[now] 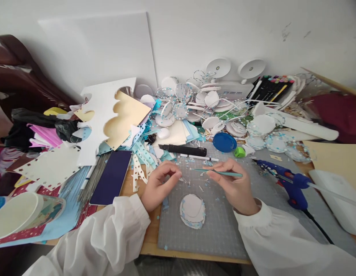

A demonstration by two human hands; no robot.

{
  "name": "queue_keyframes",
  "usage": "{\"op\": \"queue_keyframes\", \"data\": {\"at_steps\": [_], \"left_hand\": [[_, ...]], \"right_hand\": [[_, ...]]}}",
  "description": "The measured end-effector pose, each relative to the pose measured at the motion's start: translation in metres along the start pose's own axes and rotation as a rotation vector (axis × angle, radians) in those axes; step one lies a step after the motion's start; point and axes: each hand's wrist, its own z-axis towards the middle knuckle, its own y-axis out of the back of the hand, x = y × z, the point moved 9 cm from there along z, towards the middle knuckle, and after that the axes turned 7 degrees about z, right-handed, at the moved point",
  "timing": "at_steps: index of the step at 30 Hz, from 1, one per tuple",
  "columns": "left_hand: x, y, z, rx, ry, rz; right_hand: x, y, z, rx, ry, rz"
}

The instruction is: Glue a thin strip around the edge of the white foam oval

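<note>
My right hand grips teal tweezers, their tips pointing left over the grey cutting mat. A small pale speck shows at the tips, too small to name. Facing them, my left hand is curled, thumb and forefinger close together; whatever they pinch, if anything, is too small to make out. Between and below the hands lies a white round disc on the mat, edged with light blue bits and a thin wire-like ring. Tiny blue and white scraps are scattered on the mat between the hands.
A blue glue gun lies right, its cord trailing forward. Behind are a black cutter, a blue lid, a green tape roll and heaped white discs. Left are a dark blue phone and a paper cup.
</note>
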Motion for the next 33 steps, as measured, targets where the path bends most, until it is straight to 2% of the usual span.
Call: {"op": "queue_keyframes", "data": {"at_steps": [5, 8, 14, 20, 28, 33], "left_hand": [[0.007, -0.019, -0.002, 0.125, 0.019, -0.02], [0.008, -0.024, -0.003, 0.163, 0.025, -0.026], [0.007, -0.023, -0.002, 0.159, 0.027, -0.012], [0.004, -0.024, -0.002, 0.171, 0.008, -0.009], [0.004, -0.024, -0.003, 0.171, -0.045, -0.002], [0.007, -0.025, -0.003, 0.177, -0.029, 0.027]], "right_hand": [[0.001, -0.005, -0.007, 0.042, 0.005, 0.028], [0.005, -0.013, -0.009, 0.095, 0.021, -0.008], [0.001, -0.013, -0.008, 0.097, -0.012, 0.0], [-0.005, -0.01, -0.01, 0.097, -0.052, 0.144], [0.002, -0.01, -0.008, 0.103, -0.011, 0.049], [0.005, -0.011, -0.009, 0.118, 0.013, 0.039]]}}
